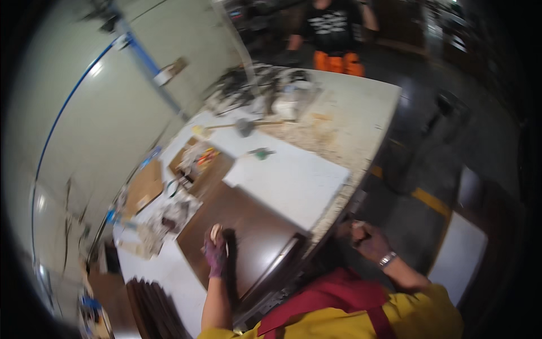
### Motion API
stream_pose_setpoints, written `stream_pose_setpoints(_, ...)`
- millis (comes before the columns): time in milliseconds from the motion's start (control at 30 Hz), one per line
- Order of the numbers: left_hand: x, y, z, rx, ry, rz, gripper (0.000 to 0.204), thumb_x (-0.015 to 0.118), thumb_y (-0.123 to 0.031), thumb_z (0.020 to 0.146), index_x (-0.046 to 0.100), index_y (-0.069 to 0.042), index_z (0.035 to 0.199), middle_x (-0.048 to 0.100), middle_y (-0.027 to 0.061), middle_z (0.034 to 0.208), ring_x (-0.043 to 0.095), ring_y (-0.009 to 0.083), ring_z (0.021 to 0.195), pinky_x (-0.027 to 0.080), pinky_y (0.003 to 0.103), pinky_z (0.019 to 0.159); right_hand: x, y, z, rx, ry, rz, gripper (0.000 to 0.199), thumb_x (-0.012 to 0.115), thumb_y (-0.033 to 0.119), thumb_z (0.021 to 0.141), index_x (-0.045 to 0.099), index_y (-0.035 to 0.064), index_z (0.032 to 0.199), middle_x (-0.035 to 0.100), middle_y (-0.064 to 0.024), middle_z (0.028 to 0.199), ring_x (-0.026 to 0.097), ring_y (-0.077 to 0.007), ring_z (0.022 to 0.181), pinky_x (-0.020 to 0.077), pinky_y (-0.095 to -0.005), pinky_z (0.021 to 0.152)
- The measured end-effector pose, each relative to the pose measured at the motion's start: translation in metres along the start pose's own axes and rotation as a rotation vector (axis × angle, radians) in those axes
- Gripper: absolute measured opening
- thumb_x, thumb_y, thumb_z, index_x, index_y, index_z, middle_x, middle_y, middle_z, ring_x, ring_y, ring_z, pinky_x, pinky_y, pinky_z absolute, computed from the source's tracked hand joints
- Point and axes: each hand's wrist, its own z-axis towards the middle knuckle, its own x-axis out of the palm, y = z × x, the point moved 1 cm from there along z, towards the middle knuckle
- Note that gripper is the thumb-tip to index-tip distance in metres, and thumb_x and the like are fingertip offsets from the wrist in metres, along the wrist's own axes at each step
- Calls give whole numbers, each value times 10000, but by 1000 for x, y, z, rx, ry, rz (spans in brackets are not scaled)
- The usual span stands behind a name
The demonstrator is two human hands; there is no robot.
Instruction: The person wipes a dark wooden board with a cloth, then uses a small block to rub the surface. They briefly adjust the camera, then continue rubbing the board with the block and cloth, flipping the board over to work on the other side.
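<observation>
My left hand (215, 251), in a purple-stained glove, is over a brown glossy panel (248, 220) and casts a dark shadow on it. Its fingers look closed around something small and pale at their tips, too blurred to name. Off the table's right edge, my right hand (370, 242) is also gloved and wears a metal-banded wristwatch (387, 259). Its fingers are curled in, and what they hold, if anything, does not show clearly. The panel lies flat at the table's near edge, beside a large white sheet (288, 179).
An open cardboard box (217, 172) of small items stands beyond the panel. Crumpled rags (169, 220) lie to its left. Dark brown panels (149, 305) are stacked at lower left. A green tool (261, 153) rests on the sheet. Another person (333, 34) stands past the far table edge.
</observation>
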Motion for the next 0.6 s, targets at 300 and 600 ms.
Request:
stream_pose_setpoints(300, 11, -32, -13, 19, 141, 431, 438, 625, -324, 927, 579, 11, 1207, 609, 194, 1189, 553, 337, 1133, 399, 419, 991, 22, -12, 32, -39, 360, -134, 232, 480, 183, 975, 462, 15, 816, 476, -69, 825, 479, -194, 815, 421, -316, 800)
stream_pose_setpoints(600, 17, -47, -8, 99, 118, 531, 458, 603, -377, 918, 598, -12, 1194, 624, 200, 1146, 557, 372, 1120, 384, 479, 973, -60, 218, 45, -474, 30, -39, 241, 604, 214, 908, 639, 57, 1088, 650, -14, 952, 630, -114, 870, 519, -238, 703)
